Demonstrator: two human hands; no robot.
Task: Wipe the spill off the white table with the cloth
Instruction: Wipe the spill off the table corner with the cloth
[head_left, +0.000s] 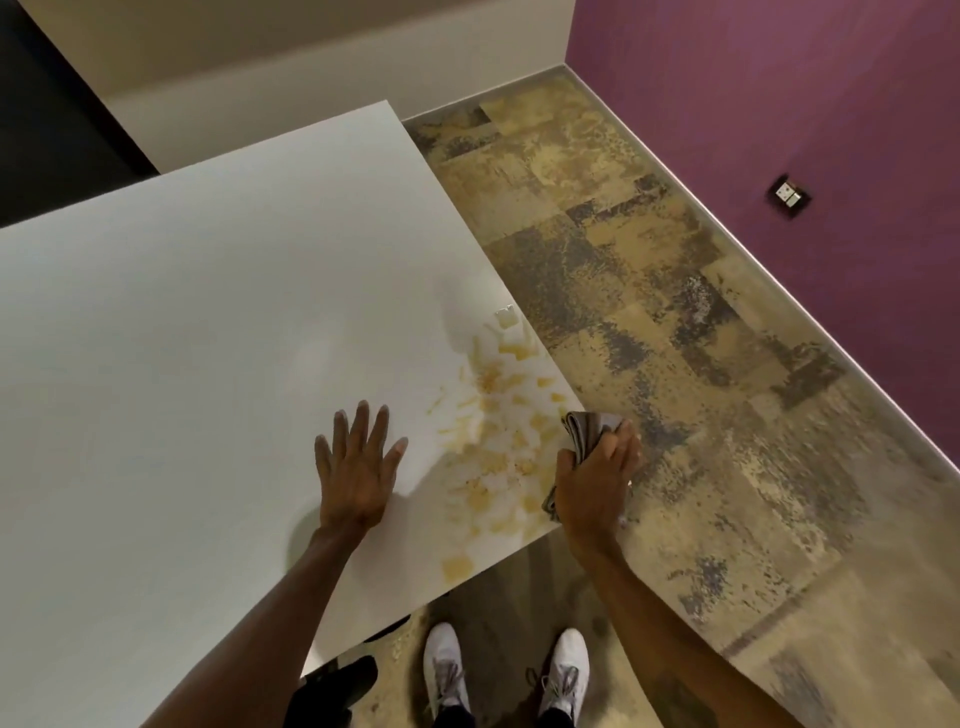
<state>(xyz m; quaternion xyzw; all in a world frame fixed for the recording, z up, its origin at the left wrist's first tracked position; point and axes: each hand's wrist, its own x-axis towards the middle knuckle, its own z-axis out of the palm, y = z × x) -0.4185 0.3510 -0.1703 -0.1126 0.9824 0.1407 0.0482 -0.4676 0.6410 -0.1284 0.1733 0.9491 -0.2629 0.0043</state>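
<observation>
A yellowish-brown spill (501, 431) of blotches and droplets spreads over the near right corner of the white table (208, 338). My right hand (597, 478) is shut on a folded grey cloth (584, 434) right at the table's right edge, beside the spill. My left hand (358, 467) rests flat on the tabletop with fingers spread, just left of the spill. A clear wet patch (506, 317) lies at the spill's far end near the edge.
Mottled tan and grey carpet floor (675, 338) lies to the right of the table. A purple wall (805, 104) with a socket plate (788, 195) stands further right. My white shoes (447, 670) are on the floor below the table corner.
</observation>
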